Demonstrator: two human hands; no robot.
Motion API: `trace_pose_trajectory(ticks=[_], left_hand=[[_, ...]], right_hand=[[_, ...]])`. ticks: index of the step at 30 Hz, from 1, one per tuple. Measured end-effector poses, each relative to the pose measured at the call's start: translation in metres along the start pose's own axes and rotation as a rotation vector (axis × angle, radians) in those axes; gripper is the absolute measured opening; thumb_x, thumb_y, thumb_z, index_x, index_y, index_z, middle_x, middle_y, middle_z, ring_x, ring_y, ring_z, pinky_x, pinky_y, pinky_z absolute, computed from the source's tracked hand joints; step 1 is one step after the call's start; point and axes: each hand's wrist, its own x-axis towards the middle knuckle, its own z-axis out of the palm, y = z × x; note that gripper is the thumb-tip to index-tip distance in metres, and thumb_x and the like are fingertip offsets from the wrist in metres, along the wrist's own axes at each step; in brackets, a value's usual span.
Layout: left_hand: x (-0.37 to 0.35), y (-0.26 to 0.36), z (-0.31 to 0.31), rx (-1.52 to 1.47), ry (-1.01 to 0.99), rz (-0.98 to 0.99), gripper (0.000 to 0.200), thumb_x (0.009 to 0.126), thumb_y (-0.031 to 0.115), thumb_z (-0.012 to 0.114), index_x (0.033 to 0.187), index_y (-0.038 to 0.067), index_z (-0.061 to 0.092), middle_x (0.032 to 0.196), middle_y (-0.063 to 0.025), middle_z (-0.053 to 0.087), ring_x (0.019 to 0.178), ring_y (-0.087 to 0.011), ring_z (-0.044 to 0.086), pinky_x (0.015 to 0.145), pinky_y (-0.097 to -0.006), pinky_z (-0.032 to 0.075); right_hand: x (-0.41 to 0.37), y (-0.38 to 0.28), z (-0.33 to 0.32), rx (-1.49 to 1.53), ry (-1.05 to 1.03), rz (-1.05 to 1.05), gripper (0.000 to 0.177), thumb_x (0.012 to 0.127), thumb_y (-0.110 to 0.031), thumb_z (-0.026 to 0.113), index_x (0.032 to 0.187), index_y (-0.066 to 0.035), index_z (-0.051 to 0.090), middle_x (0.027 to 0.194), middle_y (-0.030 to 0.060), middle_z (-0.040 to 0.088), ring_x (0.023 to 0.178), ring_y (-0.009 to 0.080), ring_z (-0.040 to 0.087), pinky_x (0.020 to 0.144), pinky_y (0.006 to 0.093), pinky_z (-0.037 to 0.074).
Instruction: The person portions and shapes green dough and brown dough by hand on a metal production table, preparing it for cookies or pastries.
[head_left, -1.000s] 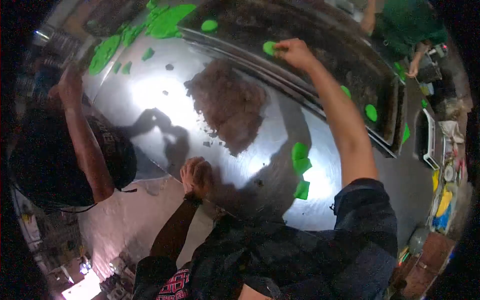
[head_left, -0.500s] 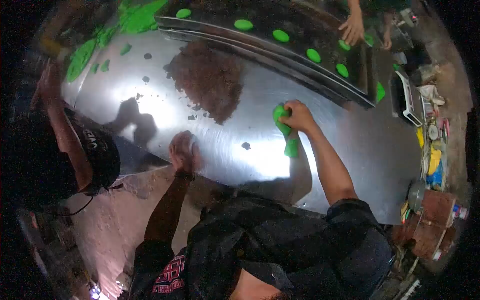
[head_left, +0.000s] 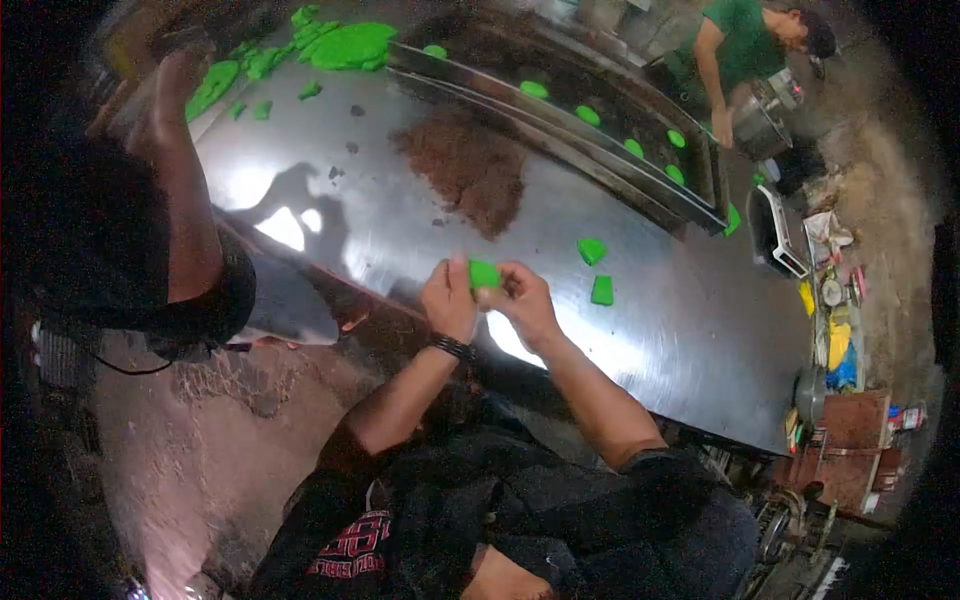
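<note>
Both my hands hold a piece of green dough (head_left: pixel 485 274) between them, above the near edge of the metal table (head_left: pixel 690 350). My left hand (head_left: pixel 450 302), with a dark bracelet at its wrist, has its fingers closed on the left side of the piece. On the other side, the thumb and fingers of my right hand (head_left: pixel 528 303) pinch it. A rounded dough lump (head_left: pixel 591 250) and a squarish dough lump (head_left: pixel 602 291) lie to the right of my hands. Beyond them spreads a brown crumbly pile (head_left: pixel 470 175).
A dark metal-rimmed tray (head_left: pixel 560 135) with several green discs stands along the far side. A large green dough mass (head_left: pixel 350 46) lies at the far left. One person's arm (head_left: pixel 185 190) is on the left; another person (head_left: pixel 745 55) bends over at the back right.
My right hand has moved left from the dough lumps, and my left hand has come to meet it. A dough piece is now between them. The view has shifted, showing more of the far person.
</note>
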Motion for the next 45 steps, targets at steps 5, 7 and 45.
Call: trace_pose_trajectory(ticks=[5,7,45], left_hand=[[0.005,-0.05,-0.004,0.222,-0.285,0.237,0.043,0.091,0.041,0.046,0.092,-0.001,0.06,0.076,-0.0151,0.061,0.07,-0.0224,0.058,0.065,-0.0374,0.045],[0.009,-0.06,0.001,0.599,-0.22,0.489,0.044,0.088,0.042,0.049,0.107,0.004,0.059,0.111,-0.0192,0.057,0.11,-0.0299,0.05,0.091,-0.0481,0.037],[-0.021,0.0,-0.019,-0.95,-0.329,-0.365,0.032,0.094,0.03,0.048,0.108,0.001,0.051,0.092,-0.0088,0.058,0.083,-0.0171,0.06,0.07,-0.0284,0.05]], right_hand=[[-0.012,0.021,-0.038,-0.503,0.116,-0.19,0.028,0.074,-0.008,0.074,0.097,0.0,0.062,0.083,0.0067,0.065,0.074,0.0115,0.06,0.064,0.0234,0.048],[-0.01,0.027,-0.053,-0.889,0.072,-0.587,0.024,0.073,-0.007,0.071,0.095,-0.004,0.064,0.086,0.0106,0.065,0.073,0.022,0.062,0.066,0.0321,0.05],[0.024,0.005,-0.027,-0.034,-0.267,0.059,0.022,0.077,-0.005,0.061,0.099,-0.001,0.061,0.095,0.0075,0.061,0.085,0.0166,0.058,0.077,0.03,0.047]])
